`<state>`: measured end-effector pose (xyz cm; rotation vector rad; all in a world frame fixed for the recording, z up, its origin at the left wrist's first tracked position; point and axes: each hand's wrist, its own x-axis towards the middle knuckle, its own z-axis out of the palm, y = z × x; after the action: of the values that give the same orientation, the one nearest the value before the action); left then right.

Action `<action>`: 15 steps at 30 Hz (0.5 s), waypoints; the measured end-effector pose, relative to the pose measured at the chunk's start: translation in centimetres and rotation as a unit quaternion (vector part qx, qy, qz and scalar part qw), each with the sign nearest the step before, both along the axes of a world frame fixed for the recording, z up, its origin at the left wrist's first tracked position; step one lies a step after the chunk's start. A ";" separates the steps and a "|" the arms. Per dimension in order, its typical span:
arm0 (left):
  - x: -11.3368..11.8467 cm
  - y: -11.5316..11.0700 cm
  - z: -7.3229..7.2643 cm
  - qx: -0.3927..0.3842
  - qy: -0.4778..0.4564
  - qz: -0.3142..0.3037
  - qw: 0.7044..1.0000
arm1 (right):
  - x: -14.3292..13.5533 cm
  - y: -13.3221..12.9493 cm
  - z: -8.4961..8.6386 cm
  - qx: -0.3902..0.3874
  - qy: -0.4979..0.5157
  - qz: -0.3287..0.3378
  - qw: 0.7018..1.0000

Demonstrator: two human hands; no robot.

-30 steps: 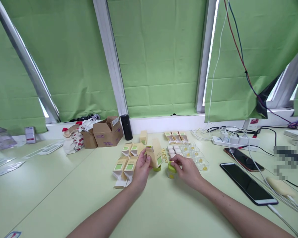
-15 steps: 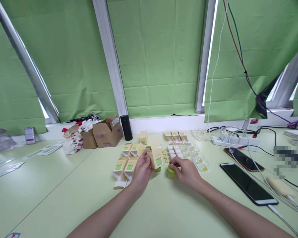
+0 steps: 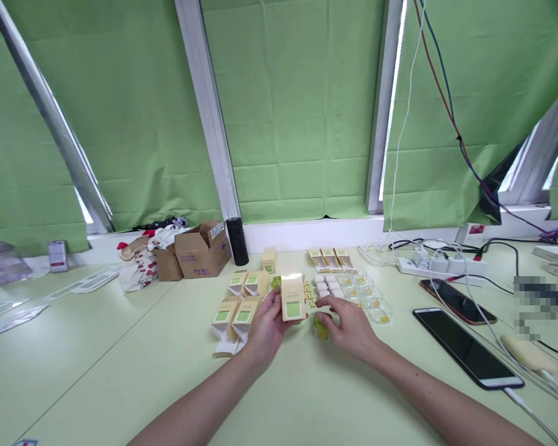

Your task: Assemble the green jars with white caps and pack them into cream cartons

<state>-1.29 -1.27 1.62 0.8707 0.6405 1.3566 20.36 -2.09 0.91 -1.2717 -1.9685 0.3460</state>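
Note:
My left hand (image 3: 268, 328) holds a beige card box (image 3: 292, 298) with a green square on its lower front, its face toward the camera. To the right, the fingers of my right hand (image 3: 345, 321) touch a small clear container with a green item (image 3: 320, 328) on the table. Left of my left hand lie several open beige boxes (image 3: 243, 316) with green squares. Behind my right hand are several small white pieces (image 3: 323, 288), several clear containers (image 3: 380, 313) with yellow spots, and small gold-coloured pieces (image 3: 307, 291).
Three open beige boxes (image 3: 331, 260) lie farther back, near a closed one (image 3: 269, 260). A cardboard box (image 3: 202, 253) and a black cylinder (image 3: 237, 241) stand at the back left. Two phones (image 3: 467, 347), cables and a power strip (image 3: 439, 266) are on the right.
The beige box in my left hand has turned from a slant to nearly upright, front to the camera. My right hand has barely moved beside the small container.

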 end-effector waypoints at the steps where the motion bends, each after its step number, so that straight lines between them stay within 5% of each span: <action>1: 0.1 0.0 0.0 0.000 -0.002 -0.001 1.000 | 0.0 0.0 0.0 0.007 0.019 0.008 1.000; 7: 0.5 0.0 0.1 0.009 -0.010 -0.018 1.000 | -1.0 0.4 0.5 0.007 0.134 0.064 0.989; 15: 1.4 0.6 1.1 0.018 0.032 0.005 0.999 | -2.3 2.5 2.2 -0.095 0.228 0.102 0.964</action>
<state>0.14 -0.62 2.75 0.9446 0.6724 1.3583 18.11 0.39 3.12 -0.9893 -1.6944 0.8675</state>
